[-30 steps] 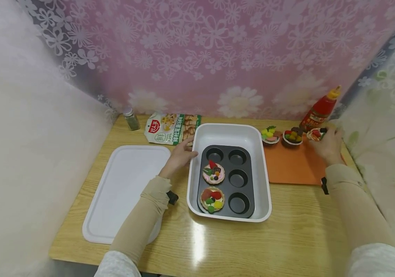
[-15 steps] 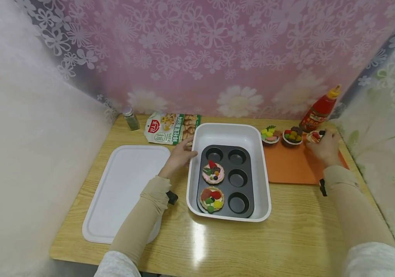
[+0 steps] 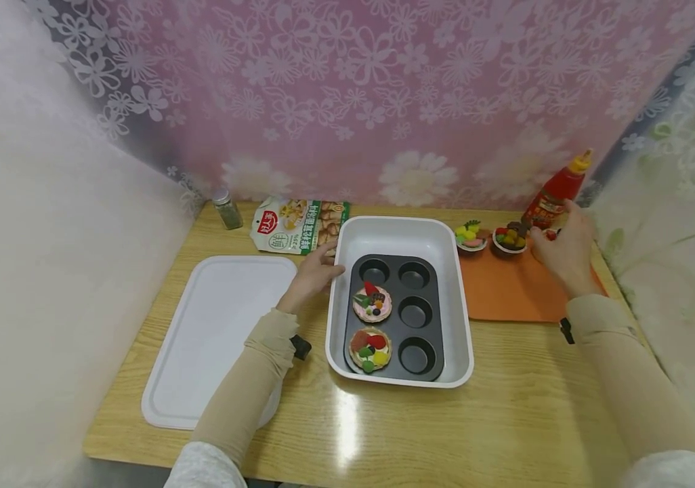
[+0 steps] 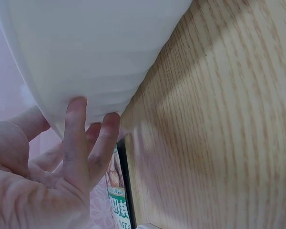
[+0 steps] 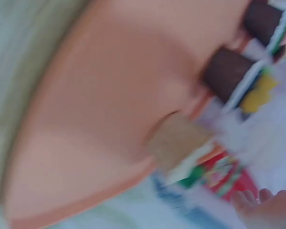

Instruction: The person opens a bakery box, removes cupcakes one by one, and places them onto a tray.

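My left hand (image 3: 313, 274) rests with straight fingers (image 4: 76, 138) against the outside wall of the white tub (image 3: 401, 234) on the counter (image 3: 524, 407). Inside the tub sits a dark muffin pan (image 3: 395, 315) with two toy tarts (image 3: 372, 303) in its left cups; the other four cups are bare. A white lid (image 3: 213, 332) lies just left of my arm. Farther back, my right hand (image 3: 561, 251) is over the orange mat (image 3: 506, 291), on a small toy tart (image 3: 550, 234) that I mostly cover. I cannot tell if my fingers pinch it. Two more small tarts (image 3: 509, 238) sit just left of it, and the red sauce bottle (image 3: 557, 193) stands right behind.
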The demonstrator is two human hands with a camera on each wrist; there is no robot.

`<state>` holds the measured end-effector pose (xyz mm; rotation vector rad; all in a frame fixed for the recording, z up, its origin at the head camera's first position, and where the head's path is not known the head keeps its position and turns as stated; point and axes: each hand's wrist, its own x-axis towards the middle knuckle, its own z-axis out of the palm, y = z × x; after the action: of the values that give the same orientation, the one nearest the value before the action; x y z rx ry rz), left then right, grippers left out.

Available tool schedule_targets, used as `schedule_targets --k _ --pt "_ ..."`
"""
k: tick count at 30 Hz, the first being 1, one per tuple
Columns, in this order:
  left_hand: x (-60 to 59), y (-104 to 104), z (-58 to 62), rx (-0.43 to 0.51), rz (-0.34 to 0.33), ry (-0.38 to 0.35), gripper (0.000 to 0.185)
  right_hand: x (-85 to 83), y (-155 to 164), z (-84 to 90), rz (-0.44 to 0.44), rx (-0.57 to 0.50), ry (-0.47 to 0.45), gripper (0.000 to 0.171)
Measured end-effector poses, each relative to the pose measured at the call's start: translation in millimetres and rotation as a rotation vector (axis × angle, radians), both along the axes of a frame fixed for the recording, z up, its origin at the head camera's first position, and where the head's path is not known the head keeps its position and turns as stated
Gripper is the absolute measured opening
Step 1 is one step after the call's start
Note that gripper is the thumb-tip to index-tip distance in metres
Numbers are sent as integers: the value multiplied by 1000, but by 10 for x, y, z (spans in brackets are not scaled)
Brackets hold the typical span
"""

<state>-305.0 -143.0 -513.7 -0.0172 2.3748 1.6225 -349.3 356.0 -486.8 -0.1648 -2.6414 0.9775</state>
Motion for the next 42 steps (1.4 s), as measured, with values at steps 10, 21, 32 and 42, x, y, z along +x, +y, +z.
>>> schedule_targets --k 10,21,32,42 --pt "4 3 -3 1 4 7 65 141 -831 297 383 85 -29 86" --pt "21 7 19 15 1 9 65 237 -1577 375 677 225 -207 91" --pt "18 1 17 5 7 2 66 395 -2053 370 917 294 -314 102" --pt "20 8 10 9 10 3 65 480 -2244 296 1035 312 -391 114"
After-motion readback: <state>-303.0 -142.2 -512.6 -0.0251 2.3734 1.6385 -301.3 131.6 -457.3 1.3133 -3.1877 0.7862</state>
